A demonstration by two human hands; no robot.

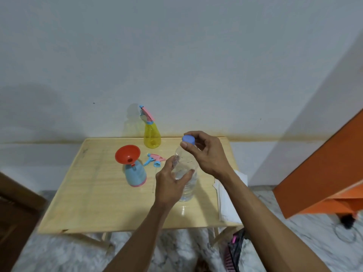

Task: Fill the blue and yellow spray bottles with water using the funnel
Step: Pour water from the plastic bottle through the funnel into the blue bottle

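On the wooden table [94, 203] stands the blue spray bottle [136, 174] with a red funnel [127, 154] set in its neck. Its pink and blue spray head [155, 160] lies loose on the table beside it. The yellow spray bottle [151, 136] stands at the table's far edge with its spray head on. A clear water bottle [187, 179] stands upright near the right side. My left hand [172, 181] grips its body. My right hand [206, 152] pinches its blue cap [188, 139] at the top.
White paper towels [228, 197] lie on the table's right edge. An orange piece of furniture [324, 173] stands to the right, a dark wooden one [17, 213] to the left. The wall runs right behind the table. A pink and black object [234, 250] sits on the marble floor.
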